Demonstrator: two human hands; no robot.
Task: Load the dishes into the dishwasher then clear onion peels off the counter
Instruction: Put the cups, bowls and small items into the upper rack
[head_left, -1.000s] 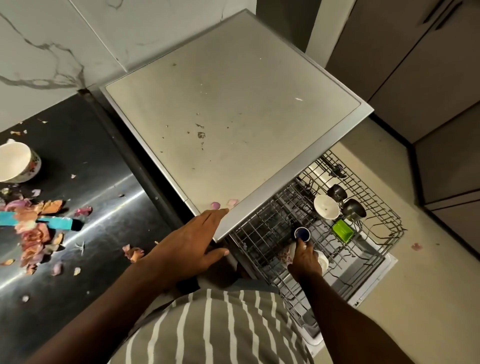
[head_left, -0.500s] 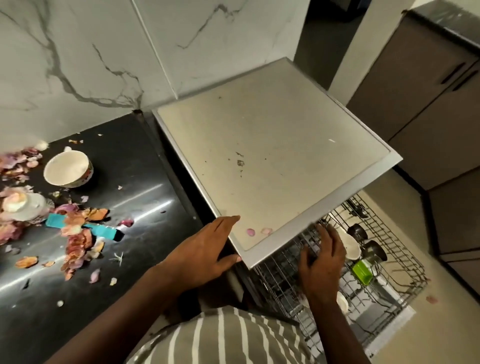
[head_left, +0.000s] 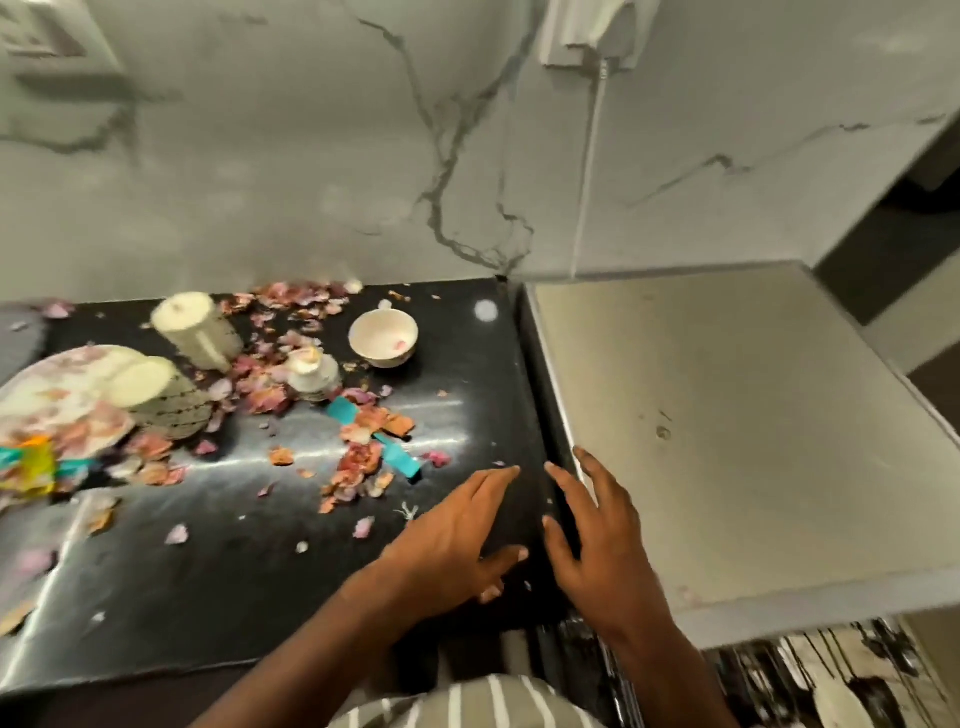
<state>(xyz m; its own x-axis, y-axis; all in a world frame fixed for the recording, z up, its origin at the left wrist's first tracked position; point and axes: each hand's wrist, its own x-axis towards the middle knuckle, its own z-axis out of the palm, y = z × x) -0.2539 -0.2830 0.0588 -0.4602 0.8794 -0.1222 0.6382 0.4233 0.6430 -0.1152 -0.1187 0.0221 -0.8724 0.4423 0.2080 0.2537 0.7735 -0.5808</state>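
My left hand (head_left: 457, 540) hovers over the black counter (head_left: 208, 587) with fingers straight, holding nothing. My right hand (head_left: 597, 540) is beside it at the counter's right edge, fingers spread and empty. Pink and orange onion peels (head_left: 358, 462) are scattered over the counter. A white bowl (head_left: 383, 338) stands near the wall, and a small white cup (head_left: 311, 371) to its left. Two upturned cups (head_left: 195, 327) and a floral plate (head_left: 57, 400) stand at the left. The dishwasher's grey top (head_left: 727, 426) is at the right, with part of its rack (head_left: 831, 675) showing below.
A teal-handled tool (head_left: 395, 454) lies among the peels. Bright yellow and teal items (head_left: 31, 462) sit at the left edge, blurred. A marble wall (head_left: 415, 156) backs the counter, with a white cord (head_left: 589, 156) hanging down it.
The view swung left from the dishwasher to the counter. My right hand left the rack and came up beside my left hand, which lifted off the dishwasher's corner.
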